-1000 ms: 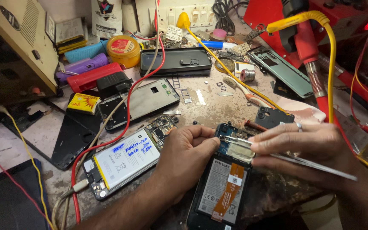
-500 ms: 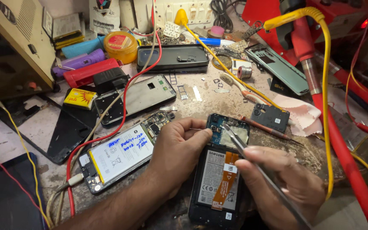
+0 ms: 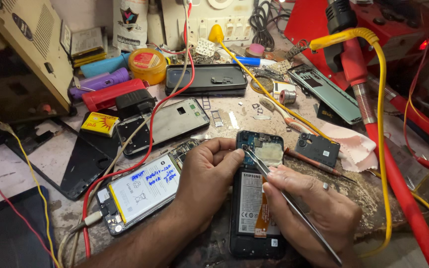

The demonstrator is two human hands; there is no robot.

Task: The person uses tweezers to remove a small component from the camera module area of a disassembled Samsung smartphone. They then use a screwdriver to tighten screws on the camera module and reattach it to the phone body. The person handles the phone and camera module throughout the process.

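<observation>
Your opened phone (image 3: 255, 198) lies face down near the front edge of the table (image 3: 50, 159), long axis running near to far, camera end pointing away from you. Your left hand (image 3: 207, 173) comes in from the left, clamped around its far end, thumb resting on the top edge. Your right hand (image 3: 314, 208) sits on the right side, pinching metal tweezers (image 3: 274, 183) whose tips angle up-left into the camera area. A second opened phone with a white battery (image 3: 140, 191) lies just left.
</observation>
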